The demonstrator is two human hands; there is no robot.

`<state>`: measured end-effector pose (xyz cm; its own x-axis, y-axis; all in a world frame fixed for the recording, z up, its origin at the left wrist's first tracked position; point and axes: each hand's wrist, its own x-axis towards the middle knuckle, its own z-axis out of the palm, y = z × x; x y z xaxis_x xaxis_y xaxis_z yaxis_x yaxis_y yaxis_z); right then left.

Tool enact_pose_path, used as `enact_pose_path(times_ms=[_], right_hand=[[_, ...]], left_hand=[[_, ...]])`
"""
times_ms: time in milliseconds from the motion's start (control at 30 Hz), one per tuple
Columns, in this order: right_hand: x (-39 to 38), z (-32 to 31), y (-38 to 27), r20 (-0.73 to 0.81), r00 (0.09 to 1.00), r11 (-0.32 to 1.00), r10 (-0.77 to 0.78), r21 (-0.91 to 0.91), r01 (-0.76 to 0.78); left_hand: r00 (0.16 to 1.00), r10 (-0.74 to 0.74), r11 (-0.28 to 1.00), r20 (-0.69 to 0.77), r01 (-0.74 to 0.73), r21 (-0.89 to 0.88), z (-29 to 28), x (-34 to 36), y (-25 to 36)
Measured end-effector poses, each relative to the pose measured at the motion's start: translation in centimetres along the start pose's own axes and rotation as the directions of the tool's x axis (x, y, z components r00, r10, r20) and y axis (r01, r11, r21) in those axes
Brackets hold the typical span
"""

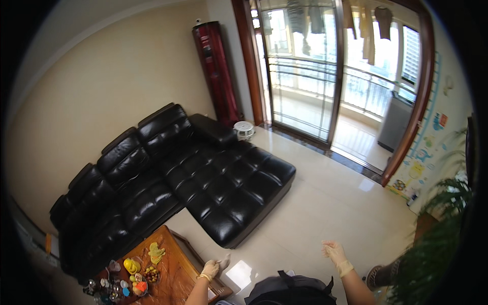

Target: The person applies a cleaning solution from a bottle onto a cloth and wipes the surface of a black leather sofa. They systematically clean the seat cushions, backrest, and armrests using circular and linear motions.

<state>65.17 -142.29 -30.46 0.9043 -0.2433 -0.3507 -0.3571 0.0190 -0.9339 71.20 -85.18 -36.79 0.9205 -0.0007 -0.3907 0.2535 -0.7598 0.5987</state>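
My left hand (209,270), in a thin pale glove, is beside the right edge of the wooden coffee table (173,269). Its fingers are closed around a small greyish, cloth-like thing (224,261), whose exact kind I cannot make out. Over the tiled floor to the right, my right hand (336,255) wears a similar pale glove. Its fingers are stretched out and it holds nothing. Between my forearms, at the lower edge, is a black bag (290,291) with straps.
A black leather corner sofa (223,178) lines the left wall. Fruit (151,274), a yellow cloth (156,252), and several bottles and cups crowd the table's left part. A white stool (244,130) and red air conditioner (217,71) stand behind. Glass sliding doors (302,76) face a balcony; a plant (437,249) stands right.
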Motion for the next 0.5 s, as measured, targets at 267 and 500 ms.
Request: enact_pose_path(times_ms=[267, 500], right_hand=[[15.2, 4.8, -13.0, 0.390, 0.899, 0.900, -0.199, -0.290, 0.325], [28.3, 1.1, -12.6, 0.302, 0.950, 0.927, -0.084, -0.325, 0.185]], left_hand=[[0.643, -0.764, 0.642, 0.046, 0.753, 0.146, 3.8, -7.2, -14.2], [0.749, -0.629, 0.608, 0.209, 0.306, 0.733, 0.9, 8.0, -7.2]])
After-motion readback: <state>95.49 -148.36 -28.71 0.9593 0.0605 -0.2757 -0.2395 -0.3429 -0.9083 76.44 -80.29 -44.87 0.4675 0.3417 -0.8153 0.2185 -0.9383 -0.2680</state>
